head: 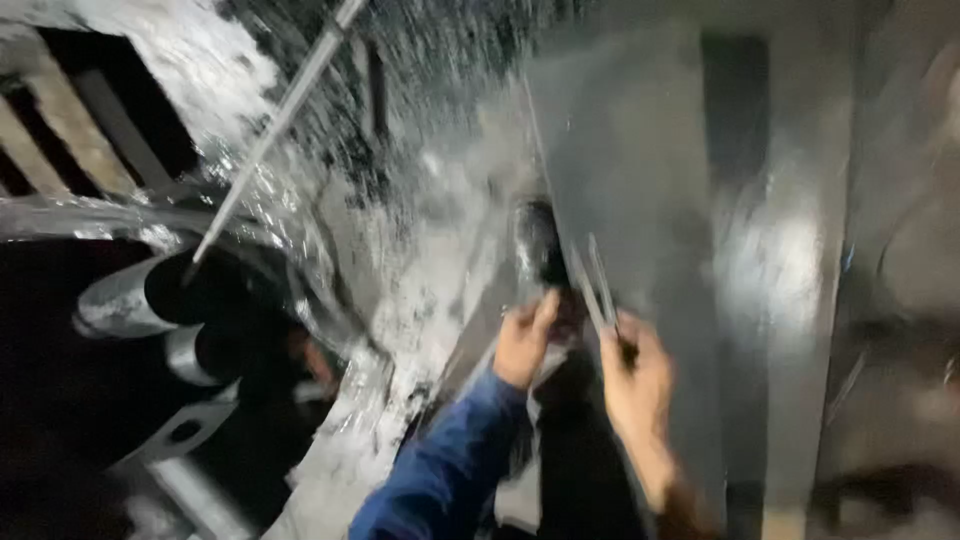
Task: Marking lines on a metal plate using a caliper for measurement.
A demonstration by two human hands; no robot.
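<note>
Left hand (524, 345): fingers curled at the dark opening (540, 245); hold unclear through blur.
Right hand (635, 375): closed around thin metal tongs (597, 285), tips near the opening.
Progress: work at the grey metal panel (640, 150) looks underway, unfinished.

A grey metal panel (640, 170) is showing a smooth, dull sheen, with a brighter glare streak running down its right part. Against its lower edge, the right hand (635, 385) is gripping a thin tool (595, 285) of bare, shiny metal, while the left hand (525, 340), just left of the panel's edge, is wearing a blue cloth sleeve (440, 470), matt and soft-looking. Left of the panel, a rough, crusted surface (420, 290) is glistening white and grey. Further left, a slim metal rod (275, 125) is gleaming, and metal tubes (125, 305) are looking dull silver.
</note>
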